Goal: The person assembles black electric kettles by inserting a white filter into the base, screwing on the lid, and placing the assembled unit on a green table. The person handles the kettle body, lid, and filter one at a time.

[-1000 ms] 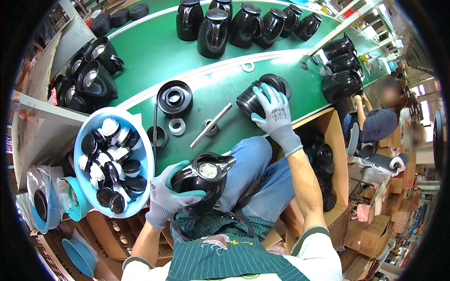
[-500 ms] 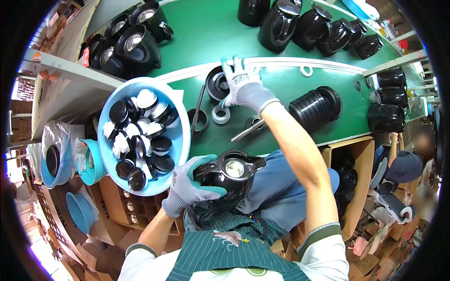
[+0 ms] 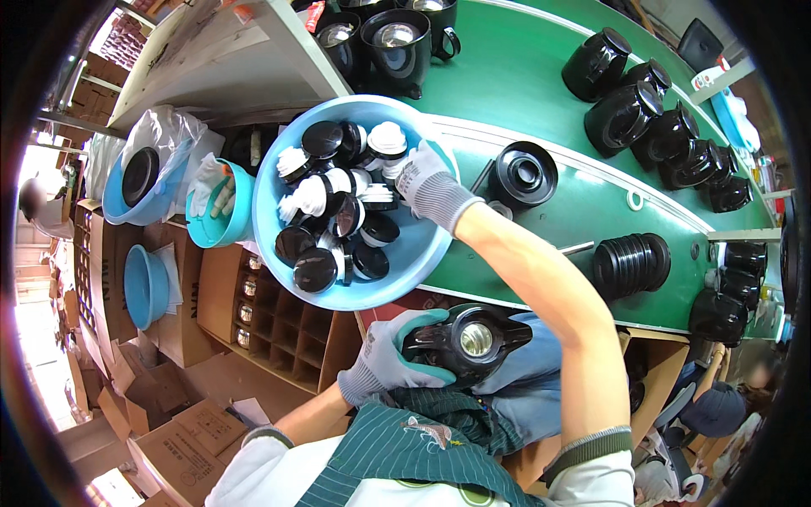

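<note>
My left hand [image 3: 397, 355] is closed round the handle side of a black jug [image 3: 507, 334], held over my lap with its shiny metal inside showing from above. My right hand [image 3: 427, 182] reaches into the right side of a light blue basin [image 3: 274, 245]. The basin is heaped with black jug lids [image 3: 314, 270] that have white threaded parts. One white threaded lid [image 3: 386, 139] lies right beside my right fingers. Those fingertips are partly hidden, so whether they grip a lid cannot be told.
On the green table [image 3: 507, 93] are a round black part [image 3: 524, 175], a stack of black rings [image 3: 629, 266], a white ring [image 3: 634, 199] and several black jugs [image 3: 623, 117]. A teal bucket [image 3: 221, 211] with gloves stands left. A divided carton [image 3: 287, 338] lies below the basin.
My right hand has left the round black part on the table and moved left into the basin. The view has swung left. My left hand still holds the jug.
</note>
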The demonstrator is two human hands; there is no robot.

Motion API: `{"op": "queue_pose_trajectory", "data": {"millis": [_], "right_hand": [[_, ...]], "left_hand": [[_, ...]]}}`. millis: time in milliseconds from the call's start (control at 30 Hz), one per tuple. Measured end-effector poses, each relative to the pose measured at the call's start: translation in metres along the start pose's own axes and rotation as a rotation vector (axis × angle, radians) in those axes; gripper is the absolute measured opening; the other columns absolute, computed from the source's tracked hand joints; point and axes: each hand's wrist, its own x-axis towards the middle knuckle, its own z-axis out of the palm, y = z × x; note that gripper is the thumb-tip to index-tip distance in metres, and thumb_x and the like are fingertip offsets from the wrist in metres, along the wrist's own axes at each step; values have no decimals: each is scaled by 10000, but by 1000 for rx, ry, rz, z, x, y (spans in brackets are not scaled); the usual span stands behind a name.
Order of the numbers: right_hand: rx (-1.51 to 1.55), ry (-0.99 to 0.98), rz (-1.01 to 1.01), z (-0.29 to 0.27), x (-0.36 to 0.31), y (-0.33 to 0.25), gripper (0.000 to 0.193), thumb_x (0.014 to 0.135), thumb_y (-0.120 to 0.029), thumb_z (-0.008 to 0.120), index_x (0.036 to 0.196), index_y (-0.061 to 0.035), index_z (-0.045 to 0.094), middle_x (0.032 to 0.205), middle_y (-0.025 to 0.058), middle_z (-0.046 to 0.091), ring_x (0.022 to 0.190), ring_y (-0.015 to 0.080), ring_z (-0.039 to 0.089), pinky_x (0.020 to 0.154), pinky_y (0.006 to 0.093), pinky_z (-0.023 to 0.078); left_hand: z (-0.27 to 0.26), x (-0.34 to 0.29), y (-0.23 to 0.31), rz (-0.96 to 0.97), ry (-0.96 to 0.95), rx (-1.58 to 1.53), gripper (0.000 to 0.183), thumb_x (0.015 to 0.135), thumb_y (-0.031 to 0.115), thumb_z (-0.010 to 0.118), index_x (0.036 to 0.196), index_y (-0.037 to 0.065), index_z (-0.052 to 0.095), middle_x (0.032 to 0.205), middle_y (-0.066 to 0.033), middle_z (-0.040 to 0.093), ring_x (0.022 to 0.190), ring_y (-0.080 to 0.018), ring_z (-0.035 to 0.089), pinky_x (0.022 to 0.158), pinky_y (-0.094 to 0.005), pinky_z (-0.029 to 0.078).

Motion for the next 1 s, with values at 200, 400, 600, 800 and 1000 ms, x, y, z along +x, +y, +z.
{"op": "queue_pose_trajectory", "data": {"millis": [200, 400, 600, 800, 1000], "right_hand": [[97, -4, -37, -17, -29, 2, 332, 884, -334, 746, 1158, -147, 746, 1142, 25, 732, 1049, 197, 704, 875, 371, 530], [836, 544, 257, -65, -219, 37, 530, 742, -333, 876, 1160, -55, 706, 1230, 156, 706, 1144, 328, 684, 959, 442, 549], [1070, 521, 445, -42, -348, -36, 734, 588, -295, 1005, 1112, -76, 540, 1435, 248, 546, 1233, 420, 610, 1001, 456, 521], [1095, 263, 509, -61, -413, -42, 695, 612, -386, 994, 1026, -59, 541, 995, 126, 628, 906, 341, 650, 823, 395, 562], [1152, 636, 713, -25, -447, -88, 658, 600, -357, 997, 994, -58, 563, 1265, 187, 635, 1045, 350, 666, 874, 408, 562]], "left_hand": [[0, -10, -14, -115, 81, -288, 1003, 512, 250, 1052, 1357, -48, 604, 1254, -132, 708, 1129, -177, 686, 1002, -355, 559], [-5, 11, -25, 57, 19, -121, 924, 548, 282, 1033, 1311, -48, 631, 1209, -149, 725, 1107, -199, 704, 994, -369, 573], [12, 39, 13, 247, -170, 6, 866, 590, 298, 1003, 1325, 17, 641, 1199, -147, 729, 1072, -245, 731, 964, -371, 577], [47, 44, 45, 512, -329, 218, 727, 675, 407, 945, 1280, 124, 659, 1070, -137, 760, 923, -303, 756, 840, -378, 593], [76, 37, 66, 567, -380, 351, 723, 668, 384, 944, 1269, 106, 654, 1038, -137, 762, 899, -303, 763, 818, -371, 597]]}}
